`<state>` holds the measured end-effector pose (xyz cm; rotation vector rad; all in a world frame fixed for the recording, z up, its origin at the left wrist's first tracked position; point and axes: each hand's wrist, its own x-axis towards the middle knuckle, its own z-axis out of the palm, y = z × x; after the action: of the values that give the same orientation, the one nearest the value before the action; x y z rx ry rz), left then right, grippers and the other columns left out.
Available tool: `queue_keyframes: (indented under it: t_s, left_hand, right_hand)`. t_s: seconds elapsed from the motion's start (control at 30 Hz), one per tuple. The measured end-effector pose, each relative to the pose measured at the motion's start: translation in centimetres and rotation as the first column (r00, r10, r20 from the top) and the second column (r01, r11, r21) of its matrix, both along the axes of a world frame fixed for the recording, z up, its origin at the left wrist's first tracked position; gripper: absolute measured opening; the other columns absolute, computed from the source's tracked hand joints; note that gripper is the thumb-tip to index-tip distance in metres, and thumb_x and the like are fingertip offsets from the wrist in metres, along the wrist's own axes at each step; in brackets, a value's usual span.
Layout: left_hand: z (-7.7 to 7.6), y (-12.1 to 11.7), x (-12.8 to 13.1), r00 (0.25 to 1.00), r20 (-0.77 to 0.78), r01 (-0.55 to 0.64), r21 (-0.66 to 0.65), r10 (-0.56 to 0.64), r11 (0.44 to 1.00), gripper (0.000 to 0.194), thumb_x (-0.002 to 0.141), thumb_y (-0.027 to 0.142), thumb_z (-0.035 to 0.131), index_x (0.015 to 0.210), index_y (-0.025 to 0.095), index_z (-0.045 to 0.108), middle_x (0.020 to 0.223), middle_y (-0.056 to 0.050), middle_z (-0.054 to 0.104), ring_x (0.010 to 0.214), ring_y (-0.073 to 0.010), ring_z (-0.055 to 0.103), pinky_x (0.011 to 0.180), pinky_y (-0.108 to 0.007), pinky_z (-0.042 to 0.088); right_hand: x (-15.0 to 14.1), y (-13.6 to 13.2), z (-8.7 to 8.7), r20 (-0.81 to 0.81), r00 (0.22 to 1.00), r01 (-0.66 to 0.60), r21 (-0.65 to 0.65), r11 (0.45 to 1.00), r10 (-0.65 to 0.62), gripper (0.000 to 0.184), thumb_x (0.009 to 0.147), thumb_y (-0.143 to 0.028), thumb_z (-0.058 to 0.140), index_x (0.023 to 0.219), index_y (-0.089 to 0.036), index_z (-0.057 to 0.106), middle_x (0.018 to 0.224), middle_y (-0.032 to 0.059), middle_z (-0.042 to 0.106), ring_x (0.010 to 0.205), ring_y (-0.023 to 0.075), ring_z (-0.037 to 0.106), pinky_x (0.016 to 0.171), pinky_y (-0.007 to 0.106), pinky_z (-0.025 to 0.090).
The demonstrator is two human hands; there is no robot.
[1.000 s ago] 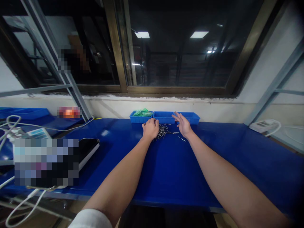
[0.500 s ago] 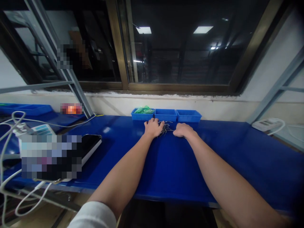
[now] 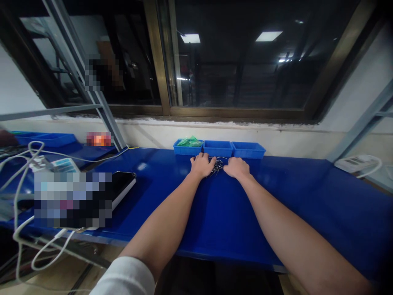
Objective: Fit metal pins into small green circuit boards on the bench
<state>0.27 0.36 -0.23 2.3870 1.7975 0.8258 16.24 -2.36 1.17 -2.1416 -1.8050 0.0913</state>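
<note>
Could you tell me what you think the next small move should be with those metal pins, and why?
I'd probably pinch a few pins from the small pile of metal pins with the right hand: it lies right beside the pile, as does the left hand, and the middle blue bin sits just behind it.

This is a workshop, laid out like a small factory assembly station. A long blue-topped workbench [image 3: 221, 213] runs beneath a wide dark-framed window [image 3: 239, 61], with grey metal struts [image 3: 106, 119] rising behind it. Three blue plastic parts bins [image 3: 218, 148] line its back edge, loose metal pins [image 3: 218, 166] lie just in front, a white power strip [image 3: 356, 164] sits at its right end, and white cables [image 3: 18, 229] trail over its left end.
</note>
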Motion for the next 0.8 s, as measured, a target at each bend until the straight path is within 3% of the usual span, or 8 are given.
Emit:
queue_keyframes:
  t_s: [0.17, 0.33, 0.47, 0.63, 0.8]
  left_hand:
    - [0.0, -0.1, 0.1, 1.0, -0.006, -0.007, -0.003, 0.007, 1.0, 0.046, 0.088, 0.054, 0.031, 0.108, 0.02, 0.054, 0.114, -0.012, 0.054, 0.111, -0.0279, 0.047, 0.093, -0.047, 0.029]
    - [-0.2, 0.0, 0.0, 1.0, -0.014, 0.002, 0.002, -0.002, 1.0, 0.044, 0.088, 0.052, 0.032, 0.107, 0.02, 0.054, 0.115, -0.012, 0.054, 0.111, -0.0277, 0.046, 0.093, -0.047, 0.029]
    - [0.1, -0.3, 0.1, 0.998, 0.0, 0.062, 0.055, -0.062, 0.997, 0.039, 0.088, 0.048, 0.035, 0.109, 0.021, 0.053, 0.115, -0.01, 0.054, 0.111, -0.0256, 0.046, 0.093, -0.045, 0.029]
    - [0.9, -1.2, 0.4, 0.958, -0.034, 0.288, 0.155, -0.286, 0.945, 0.029, 0.088, 0.035, 0.042, 0.114, 0.025, 0.05, 0.121, -0.005, 0.053, 0.115, -0.0205, 0.044, 0.096, -0.04, 0.025]
    - [1.5, -1.6, 0.4, 0.944, -0.043, 0.329, 0.155, -0.327, 0.931, 0.026, 0.089, 0.028, 0.041, 0.113, 0.023, 0.052, 0.116, -0.005, 0.057, 0.113, -0.0185, 0.046, 0.096, -0.036, 0.024]
  right_hand:
    - [0.2, 0.2, -0.3, -0.013, 0.997, -0.07, -0.002, 0.998, 0.07, 0.031, 0.072, -0.037, 0.053, 0.088, -0.016, 0.068, 0.095, 0.0184, 0.065, 0.088, 0.0324, 0.061, 0.071, 0.04, 0.045]
    - [0.3, 0.3, -0.7, 0.006, 0.992, -0.122, 0.013, 0.992, 0.122, 0.027, 0.075, -0.028, 0.049, 0.095, -0.017, 0.064, 0.104, 0.0167, 0.063, 0.092, 0.0331, 0.06, 0.073, 0.041, 0.044]
    - [0.3, 0.7, -1.3, -0.123, 0.982, -0.124, 0.158, 0.98, 0.144, 0.022, 0.08, -0.027, 0.045, 0.094, -0.019, 0.06, 0.103, 0.0118, 0.063, 0.095, 0.0269, 0.058, 0.076, 0.036, 0.043]
    - [0.2, 1.2, -1.8, -0.293, 0.902, -0.178, 0.415, 0.892, 0.316, 0.022, 0.084, -0.028, 0.04, 0.09, -0.017, 0.059, 0.09, 0.0069, 0.065, 0.085, 0.0178, 0.059, 0.078, 0.029, 0.042]
    - [0.3, 1.7, -2.0, -0.423, 0.797, -0.248, 0.421, 0.872, 0.431, 0.017, 0.078, -0.028, 0.046, 0.082, -0.017, 0.059, 0.078, 0.0035, 0.064, 0.072, 0.016, 0.058, 0.07, 0.028, 0.044]
